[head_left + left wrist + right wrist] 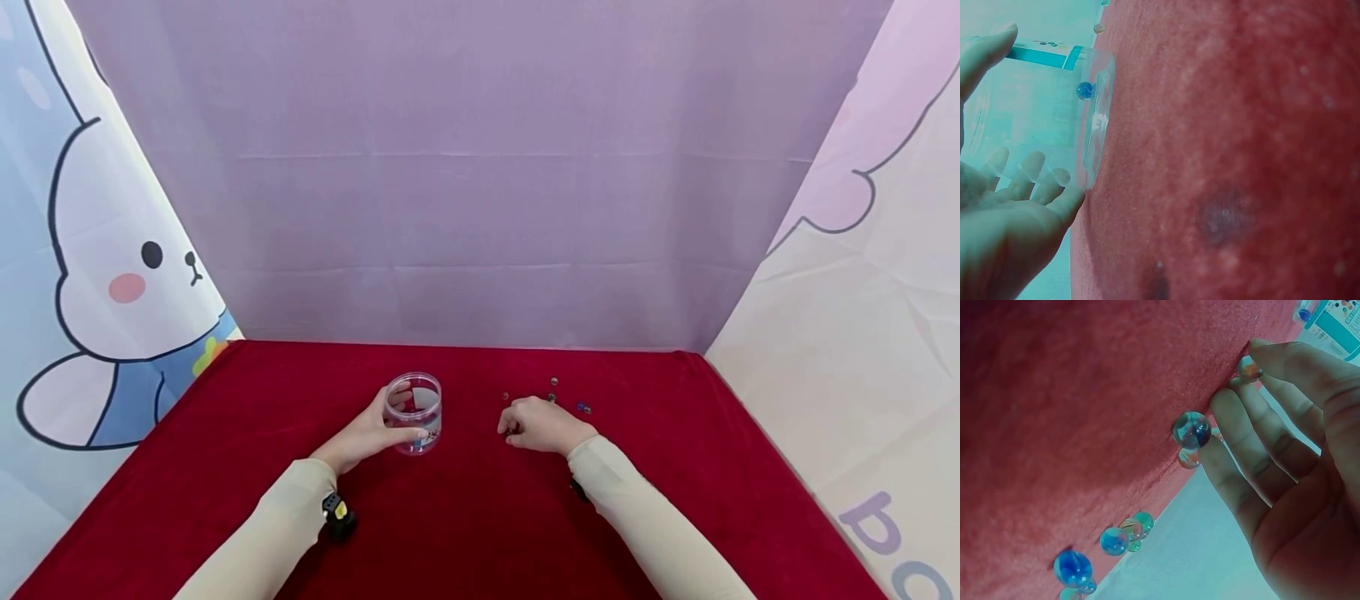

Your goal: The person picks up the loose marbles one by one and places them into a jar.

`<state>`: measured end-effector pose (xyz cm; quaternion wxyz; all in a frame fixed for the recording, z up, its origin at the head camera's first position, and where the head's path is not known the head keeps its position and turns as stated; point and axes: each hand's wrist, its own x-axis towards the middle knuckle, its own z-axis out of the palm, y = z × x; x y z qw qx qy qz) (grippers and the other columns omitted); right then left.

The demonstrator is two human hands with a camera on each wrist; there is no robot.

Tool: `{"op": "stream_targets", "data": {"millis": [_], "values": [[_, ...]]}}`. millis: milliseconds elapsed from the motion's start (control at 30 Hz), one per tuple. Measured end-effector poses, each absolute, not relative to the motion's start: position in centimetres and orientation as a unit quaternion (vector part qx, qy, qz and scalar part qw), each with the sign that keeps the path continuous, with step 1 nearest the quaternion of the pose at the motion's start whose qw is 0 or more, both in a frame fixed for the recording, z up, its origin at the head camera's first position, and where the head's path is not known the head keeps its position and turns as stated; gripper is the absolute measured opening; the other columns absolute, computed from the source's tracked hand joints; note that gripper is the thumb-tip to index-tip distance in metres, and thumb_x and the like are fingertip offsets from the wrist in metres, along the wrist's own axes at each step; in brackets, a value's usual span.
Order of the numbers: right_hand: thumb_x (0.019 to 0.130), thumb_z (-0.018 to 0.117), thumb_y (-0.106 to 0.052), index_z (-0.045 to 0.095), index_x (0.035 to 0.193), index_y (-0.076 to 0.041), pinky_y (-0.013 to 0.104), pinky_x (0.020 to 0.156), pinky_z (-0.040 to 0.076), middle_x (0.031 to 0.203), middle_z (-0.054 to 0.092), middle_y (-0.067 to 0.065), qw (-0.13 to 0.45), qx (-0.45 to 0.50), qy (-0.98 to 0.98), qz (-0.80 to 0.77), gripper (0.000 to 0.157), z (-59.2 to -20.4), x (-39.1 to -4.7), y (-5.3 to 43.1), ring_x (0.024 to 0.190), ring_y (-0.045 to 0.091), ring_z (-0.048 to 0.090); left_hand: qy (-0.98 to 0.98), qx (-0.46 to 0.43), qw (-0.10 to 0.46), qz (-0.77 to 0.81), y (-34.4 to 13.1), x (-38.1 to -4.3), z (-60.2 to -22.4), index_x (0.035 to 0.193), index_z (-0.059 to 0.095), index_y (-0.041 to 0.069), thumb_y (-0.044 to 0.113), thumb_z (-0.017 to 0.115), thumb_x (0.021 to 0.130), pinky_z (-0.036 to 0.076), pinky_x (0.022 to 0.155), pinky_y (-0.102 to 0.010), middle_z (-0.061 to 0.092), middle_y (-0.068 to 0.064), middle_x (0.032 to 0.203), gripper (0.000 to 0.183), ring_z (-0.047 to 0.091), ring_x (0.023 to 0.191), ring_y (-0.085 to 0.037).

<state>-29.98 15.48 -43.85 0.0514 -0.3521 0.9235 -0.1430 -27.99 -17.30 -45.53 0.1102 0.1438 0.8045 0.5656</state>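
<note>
A clear plastic jar [433,427], its mouth upward, stands on the red cloth. My left hand [367,435] grips it, thumb on the near side and fingers round the far side. Inside, near the base, the left wrist view shows a blue marble [1085,90]. To the right of the jar, my right hand [546,423] is low at the cloth with fingers bent. Its thumb and a fingertip pinch an orange-and-clear marble [1249,369], seen in the right wrist view. A dark swirled marble [1192,430] lies beside the other fingers.
Several loose marbles lie beyond and right of my right hand, among them a blue marble [1073,569] and a green marble [1143,521]. Red cloth [465,517] covers the table. A purple curtain [465,208] hangs behind, with printed cloth panels on both sides.
</note>
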Motion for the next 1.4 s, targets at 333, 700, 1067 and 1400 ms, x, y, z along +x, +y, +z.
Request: {"op": "stream_targets", "data": {"millis": [333,700,1067,1400], "values": [[0.092,0.074,-0.011,0.075,0.102,-0.015,0.026,0.079,0.053,0.100,0.065,-0.003,0.046,-0.343,0.928,-0.134,0.011,-43.98,-30.10,15.29,0.092,0.012,0.062,0.801,0.144,0.110,0.571,-17.30,-28.08,-45.68,0.154,0.021,0.018,0.031,0.082,0.085,0.041,0.106,-0.056,0.030,-0.013,0.157,0.093,0.030,0.140,-0.037],[0.092,0.073,-0.011,0.074,0.101,-0.015,0.026,0.078,0.053,0.099,0.065,-0.004,0.046,-0.340,0.928,-0.143,0.010,-44.00,-30.09,15.54,0.091,0.012,0.062,0.800,0.144,0.113,0.571,-17.15,-28.24,-45.68,0.155,0.020,0.017,0.031,0.082,0.085,0.041,0.106,-0.055,0.029,-0.013,0.157,0.095,0.031,0.140,-0.037],[0.093,0.072,-0.011,0.074,0.102,-0.013,0.026,0.078,0.053,0.099,0.065,-0.004,0.047,-0.344,0.925,-0.156,0.010,-43.60,-30.05,15.66,0.091,0.012,0.061,0.797,0.144,0.113,0.576,-17.06,-28.33,-45.78,0.156,0.020,0.016,0.031,0.082,0.085,0.045,0.103,-0.053,0.030,-0.012,0.157,0.096,0.033,0.137,-0.035],[0.093,0.073,-0.010,0.074,0.104,-0.010,0.024,0.076,0.053,0.098,0.064,-0.004,0.030,-0.363,0.916,-0.171,0.012,-43.09,-30.06,15.52,0.087,0.009,0.061,0.803,0.141,0.111,0.568,-17.18,-28.30,-45.72,0.155,0.020,0.017,0.032,0.082,0.085,0.044,0.104,-0.054,0.030,-0.013,0.157,0.094,0.032,0.139,-0.037]]}}
